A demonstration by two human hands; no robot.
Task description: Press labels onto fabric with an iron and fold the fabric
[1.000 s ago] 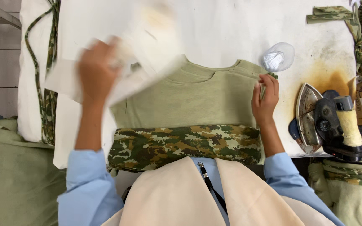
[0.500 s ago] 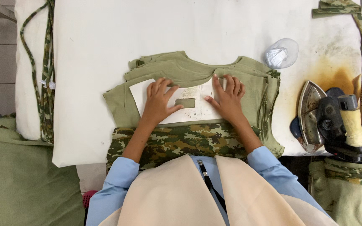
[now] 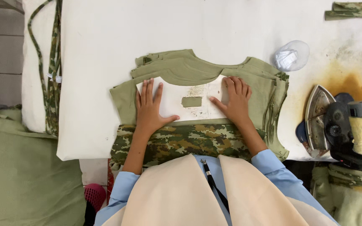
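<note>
L hand (image 3: 149,109) & R hand (image 3: 234,102) lie flat, fingers spread, gripping nothing, pressing white card (image 3: 181,104) onto olive shirt (image 3: 206,75). Shirt sits mid ironing board (image 3: 105,50), camo fabric (image 3: 181,141) at near edge; iron (image 3: 321,119) well off to R.

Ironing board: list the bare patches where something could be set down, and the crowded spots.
Free: the white board left of the olive shirt, and the strip above its collar. Crowded: the middle, where left hand and right hand press the white template; the right edge, with plastic bag and iron.
</note>
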